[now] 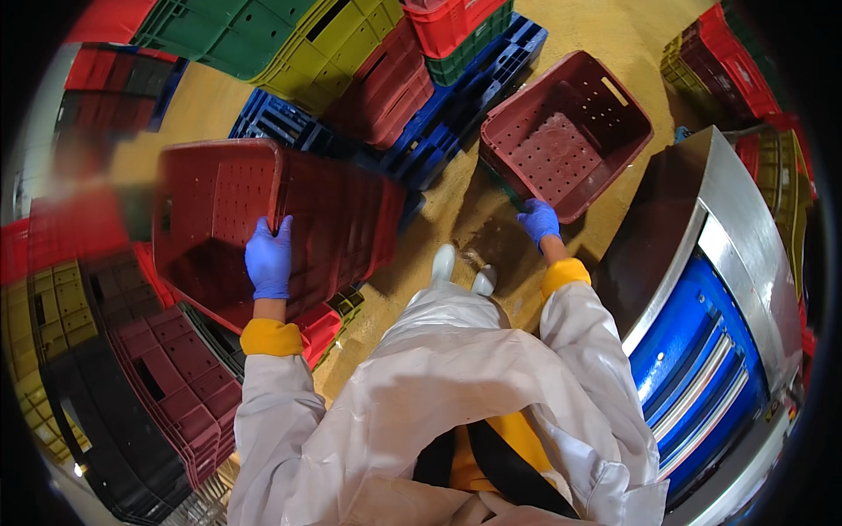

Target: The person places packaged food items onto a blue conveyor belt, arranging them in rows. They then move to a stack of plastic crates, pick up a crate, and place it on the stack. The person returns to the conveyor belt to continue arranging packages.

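My left hand [268, 258], in a blue glove, grips the rim of an empty dark red plastic crate [217, 204] at the left. This crate tops a stack of red crates, seen from above. My right hand [541, 220], also gloved in blue, holds the near rim of a second dark red crate [559, 154]. Its perforated floor and a slot handle in the far wall are visible, and nothing lies inside. A green edge shows beneath its left side; whether the crate rests on it I cannot tell. The fingers under both rims are partly hidden.
Ahead, green, yellow and red crates [296, 52] stand on blue plastic pallets [427, 144]. A steel-framed machine with a blue panel [697, 355] is close at my right. Black and maroon crates [177, 381] crowd the left. The yellowish floor [513, 283] looks wet around my white boots [444, 263].
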A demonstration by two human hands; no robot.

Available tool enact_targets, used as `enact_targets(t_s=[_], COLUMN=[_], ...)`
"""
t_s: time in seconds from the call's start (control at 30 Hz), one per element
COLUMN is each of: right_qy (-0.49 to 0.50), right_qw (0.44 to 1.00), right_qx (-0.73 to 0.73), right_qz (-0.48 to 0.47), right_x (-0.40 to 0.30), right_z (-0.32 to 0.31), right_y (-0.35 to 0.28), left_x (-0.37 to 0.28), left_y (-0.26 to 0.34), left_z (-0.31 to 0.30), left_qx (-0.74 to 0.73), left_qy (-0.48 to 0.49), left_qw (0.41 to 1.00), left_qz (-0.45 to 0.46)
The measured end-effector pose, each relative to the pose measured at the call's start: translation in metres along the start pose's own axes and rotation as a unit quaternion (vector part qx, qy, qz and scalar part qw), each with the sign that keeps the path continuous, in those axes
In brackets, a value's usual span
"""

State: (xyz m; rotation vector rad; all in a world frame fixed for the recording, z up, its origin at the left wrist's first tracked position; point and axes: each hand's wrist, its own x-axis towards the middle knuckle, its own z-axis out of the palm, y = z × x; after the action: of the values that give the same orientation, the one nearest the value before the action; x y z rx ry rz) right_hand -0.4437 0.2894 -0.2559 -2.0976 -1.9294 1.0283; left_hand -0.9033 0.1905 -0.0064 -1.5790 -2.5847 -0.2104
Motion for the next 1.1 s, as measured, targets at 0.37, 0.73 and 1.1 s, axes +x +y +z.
enact_targets(t_s=[0.37,0.73,1.1], right_qy=[-0.049,-0.011,0.18], right_qw=[0.987,0.995,0.97], right_qx=[-0.102,0.037,-0.148], right_qz=[0.111,0.097,-0.073], right_x=[0.09,0.113,0.027], right_z=[0.051,0.061,-0.116], right_y=[0.016,0.05,-0.067], left_x=[0.016,0.036,0.033], left_y=[-0.029,-0.088,-0.088], left_z=[-0.005,0.007,-0.011], left_qx=[-0.04,-0.04,0.007], left_qy=[-0.028,0.015,-0.052], left_qw=[0.998,0.999,0.998], left_qz=[-0.036,-0.006,-0.024])
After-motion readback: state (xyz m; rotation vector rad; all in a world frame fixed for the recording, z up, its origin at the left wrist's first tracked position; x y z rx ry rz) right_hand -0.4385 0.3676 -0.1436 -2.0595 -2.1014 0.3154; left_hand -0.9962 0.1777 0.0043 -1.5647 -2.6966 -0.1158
